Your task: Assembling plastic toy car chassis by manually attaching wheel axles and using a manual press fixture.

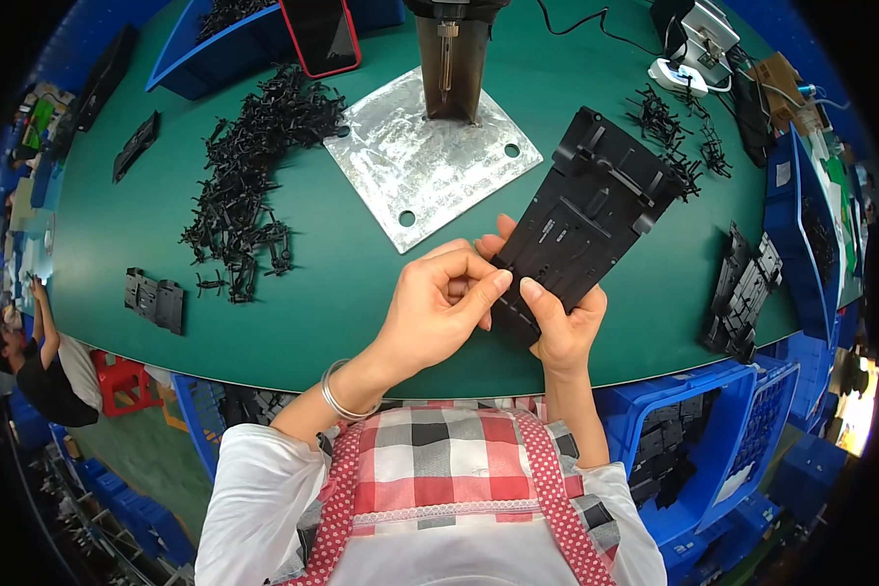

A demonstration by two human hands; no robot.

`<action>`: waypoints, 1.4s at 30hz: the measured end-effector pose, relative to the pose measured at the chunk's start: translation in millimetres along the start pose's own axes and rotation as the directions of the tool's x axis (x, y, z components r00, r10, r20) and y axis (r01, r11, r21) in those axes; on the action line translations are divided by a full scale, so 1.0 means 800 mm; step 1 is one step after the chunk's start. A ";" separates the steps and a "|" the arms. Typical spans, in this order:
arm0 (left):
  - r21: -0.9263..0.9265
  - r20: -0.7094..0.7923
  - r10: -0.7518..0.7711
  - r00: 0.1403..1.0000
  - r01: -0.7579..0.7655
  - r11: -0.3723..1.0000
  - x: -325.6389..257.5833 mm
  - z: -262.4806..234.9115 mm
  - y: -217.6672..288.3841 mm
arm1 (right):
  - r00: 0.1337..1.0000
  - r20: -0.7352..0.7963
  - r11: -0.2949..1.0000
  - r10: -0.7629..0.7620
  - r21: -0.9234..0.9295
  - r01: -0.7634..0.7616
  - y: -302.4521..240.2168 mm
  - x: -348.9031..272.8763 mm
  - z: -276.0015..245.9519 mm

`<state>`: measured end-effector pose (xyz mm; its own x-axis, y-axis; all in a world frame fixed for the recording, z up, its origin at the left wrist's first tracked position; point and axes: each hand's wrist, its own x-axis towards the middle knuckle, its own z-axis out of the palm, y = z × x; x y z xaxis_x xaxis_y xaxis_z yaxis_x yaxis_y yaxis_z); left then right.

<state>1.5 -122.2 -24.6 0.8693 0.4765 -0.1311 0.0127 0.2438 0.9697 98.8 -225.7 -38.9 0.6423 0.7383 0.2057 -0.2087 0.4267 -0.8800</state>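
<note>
Place: Just above the near edge of the green worktop, in front of the person's chest, both hands met at the lower end of a flat black moulded plastic plate.
Plate position: it was held clear of the worktop, its lower end between the two hands, its upper end out over the green surface.
Long axis: it ran on a slant, from lower left at the hands to upper right, away from the person.
Pointing: the wider, ribbed end pointed up and to the right, toward a scatter of small black plastic clips.
Right hand: it lay under and behind the plate's lower end, closed around it, thumb on the front face; this hand carried the plate.
Left hand: its fingers were curled narrow, thumb and forefinger pinched together at the plate's lower left edge; whether a small part sat in the pinch could not be told.
Which way from the hands: the plate stretched up and right from both; the right hand was the nearer, being under it.
Nearby: a bare metal base plate with holes lay just beyond the hands; a long heap of black plastic clips lay well to the left.
</note>
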 end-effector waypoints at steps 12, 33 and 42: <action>0.017 -0.089 0.054 0.995 -0.052 0.998 -0.002 0.001 -0.006 | 0.998 -0.062 1.000 0.006 -0.003 -0.006 0.003 0.001 0.009; 0.038 0.143 -0.038 0.989 0.033 0.999 0.002 -0.042 0.013 | 0.976 -0.152 0.982 0.158 0.129 -0.139 -0.011 0.019 0.020; 0.173 0.060 0.176 0.983 -0.184 0.968 -0.001 -0.048 -0.010 | 0.957 -0.187 0.963 0.223 0.192 -0.187 -0.016 0.025 0.031</action>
<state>-18.4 -92.5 -40.3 0.8861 0.4602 0.0540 -0.0618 0.0019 0.9981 96.2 -203.1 -13.0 0.7058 0.7039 -0.0798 -0.4631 0.3732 -0.8039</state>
